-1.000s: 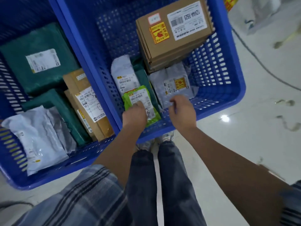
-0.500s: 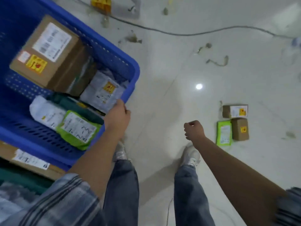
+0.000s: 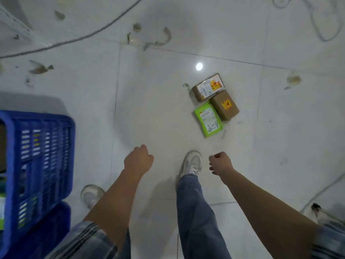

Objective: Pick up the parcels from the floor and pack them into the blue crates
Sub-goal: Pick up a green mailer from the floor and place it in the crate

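Three parcels lay clustered on the pale tiled floor (image 3: 149, 101), ahead of the person's right foot; green parcel (image 3: 208, 119) flat, label up, long axis running away from the person and tilted slightly left; plain brown box (image 3: 225, 105) touching its right edge; labelled brown box (image 3: 208, 87) just beyond. Blue crate (image 3: 46, 156) stood well apart at left. Left hand (image 3: 138, 159) clenched, grip empty; right hand (image 3: 221, 163) curled, grasping nothing. Floor glossy, littered with tape scraps; grey cable (image 3: 89, 32) trailing across.
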`<state>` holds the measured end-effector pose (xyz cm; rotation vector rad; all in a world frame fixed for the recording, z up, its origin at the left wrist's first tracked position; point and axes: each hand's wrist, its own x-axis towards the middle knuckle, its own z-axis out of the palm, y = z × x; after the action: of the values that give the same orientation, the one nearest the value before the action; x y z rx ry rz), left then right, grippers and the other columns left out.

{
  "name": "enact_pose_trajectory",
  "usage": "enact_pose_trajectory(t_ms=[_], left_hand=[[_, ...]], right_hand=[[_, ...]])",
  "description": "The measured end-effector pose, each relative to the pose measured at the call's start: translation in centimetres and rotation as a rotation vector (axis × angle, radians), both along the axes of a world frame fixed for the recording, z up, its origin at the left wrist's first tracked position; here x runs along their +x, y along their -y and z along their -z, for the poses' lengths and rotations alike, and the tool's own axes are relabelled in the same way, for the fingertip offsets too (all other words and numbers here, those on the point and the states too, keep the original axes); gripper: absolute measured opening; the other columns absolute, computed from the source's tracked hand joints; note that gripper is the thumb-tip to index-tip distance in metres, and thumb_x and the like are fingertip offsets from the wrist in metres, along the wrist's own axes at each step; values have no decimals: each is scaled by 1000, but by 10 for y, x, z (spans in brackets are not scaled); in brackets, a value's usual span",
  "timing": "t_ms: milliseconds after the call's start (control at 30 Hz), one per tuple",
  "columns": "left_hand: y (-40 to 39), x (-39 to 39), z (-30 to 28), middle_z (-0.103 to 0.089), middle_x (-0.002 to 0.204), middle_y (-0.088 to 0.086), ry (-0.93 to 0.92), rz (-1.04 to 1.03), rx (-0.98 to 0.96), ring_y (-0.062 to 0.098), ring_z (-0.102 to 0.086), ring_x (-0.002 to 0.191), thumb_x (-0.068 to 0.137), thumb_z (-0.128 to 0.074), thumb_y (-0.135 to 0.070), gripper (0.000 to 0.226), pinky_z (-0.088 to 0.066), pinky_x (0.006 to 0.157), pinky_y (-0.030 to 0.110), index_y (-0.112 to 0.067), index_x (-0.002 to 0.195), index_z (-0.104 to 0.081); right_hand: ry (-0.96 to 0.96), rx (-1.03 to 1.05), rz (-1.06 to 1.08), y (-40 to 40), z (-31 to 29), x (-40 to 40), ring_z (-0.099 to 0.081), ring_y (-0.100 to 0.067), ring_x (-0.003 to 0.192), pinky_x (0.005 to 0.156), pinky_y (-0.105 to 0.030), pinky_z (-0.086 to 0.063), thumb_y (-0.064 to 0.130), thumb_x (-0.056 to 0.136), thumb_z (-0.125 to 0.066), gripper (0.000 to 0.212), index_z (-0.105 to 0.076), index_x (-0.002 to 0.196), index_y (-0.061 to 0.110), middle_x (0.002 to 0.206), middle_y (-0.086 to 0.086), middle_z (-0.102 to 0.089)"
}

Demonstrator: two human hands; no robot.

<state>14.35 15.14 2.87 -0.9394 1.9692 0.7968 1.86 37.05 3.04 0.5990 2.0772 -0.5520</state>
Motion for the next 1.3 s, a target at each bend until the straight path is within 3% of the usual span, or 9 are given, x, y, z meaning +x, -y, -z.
enact_pose_trajectory(t_ms=[300,433,600,700,800,900,1000,1167,1300], left_hand=[[-114,-139,24,-62,107,14,33,-236,205,31,-59,103,92,-46,-23,26,-41,79,30,-2,107,-52],[-137,-168,73,-64,110,22,34,-466,317,38,-63,100,82,-52,-26,24,-49,89,43,-9,98,-48],[-152,-190,136,-53,104,13,77,-675,383,22,-54,72,90,-55,-18,54,-45,64,29,-3,138,-35],[-154,-201,181,-53,109,13,74,-735,389,23,-55,82,91,-56,-19,57,-44,60,26,-2,140,-34],[-154,-210,221,-56,90,8,67,-775,386,18,-55,71,89,-57,-21,56,-46,61,25,2,138,-39],[-157,-216,251,-58,87,17,45,-832,382,14,-49,61,88,-59,-17,60,-43,58,25,7,138,-36],[-163,-222,270,-54,71,6,14,-850,398,15,-47,59,88,-58,-18,44,-41,59,26,4,127,-52],[-174,-225,265,-65,110,8,-116,-898,393,27,-65,100,91,-59,-19,30,-54,87,37,-8,119,-58],[-165,-210,233,-65,118,11,-127,-920,451,26,-64,102,92,-58,-16,32,-51,94,41,-9,123,-57]], right_hand=[[57,-34,151,-90,20,-92,-51,-21,58,57,-29,-42,8,89,-46,10,-49,98,5,76,-11,-55],[93,-91,50,-96,56,-116,-54,-25,85,84,-39,-49,15,87,-54,32,-56,117,3,93,-10,-58],[111,-142,-75,-81,116,-142,-49,-26,124,105,-33,-36,20,91,-53,50,-45,138,4,139,-13,-49],[103,-146,-145,-74,159,-154,-38,-27,136,109,-33,-32,23,92,-51,57,-35,144,4,149,-14,-37],[90,-118,-171,-74,199,-166,-36,-29,137,107,-32,-32,24,94,-49,58,-31,145,4,151,-14,-34],[79,-70,-215,-77,231,-171,-41,-31,131,100,-33,-36,23,94,-49,54,-34,141,0,146,-17,-38],[20,-53,-209,-79,250,-167,-51,-32,120,93,-33,-41,24,89,-52,48,-45,132,4,135,-17,-49],[-8,-116,-61,-79,251,-160,-58,-25,105,98,-43,-45,38,85,-61,59,-44,136,13,111,-10,-60],[44,-239,118,-73,217,-153,-51,-16,69,65,-24,-45,32,87,-64,20,-60,92,13,75,-5,-54]])
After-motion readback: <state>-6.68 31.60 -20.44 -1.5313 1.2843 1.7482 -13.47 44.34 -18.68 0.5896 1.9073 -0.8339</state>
